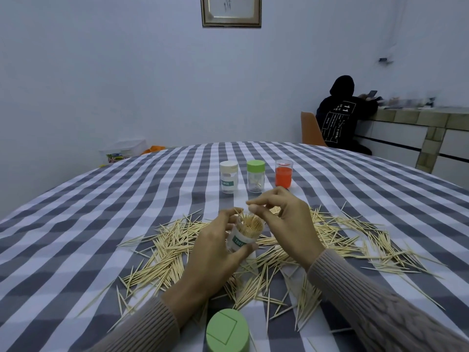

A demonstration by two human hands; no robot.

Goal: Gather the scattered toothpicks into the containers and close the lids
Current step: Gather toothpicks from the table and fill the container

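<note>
Pale straw-yellow toothpicks point(172, 247) fan out around the grip, over a grey-and-white checked tablecloth point(101, 199). The held clear container point(245, 235) wears a teal label. Just nearer than the grip, a light green lid point(227, 331). Beyond it: a cream-capped jar point(229, 176), a green-capped jar point(255, 176), an orange-red one point(283, 173).

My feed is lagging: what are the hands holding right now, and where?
Left hand grips the open toothpick container round its side wall. Right hand is above its mouth with fingertips pinched; whether they hold a toothpick cannot be told.

Home: checked tablecloth point(355, 189), wall frame point(231, 11).
</note>
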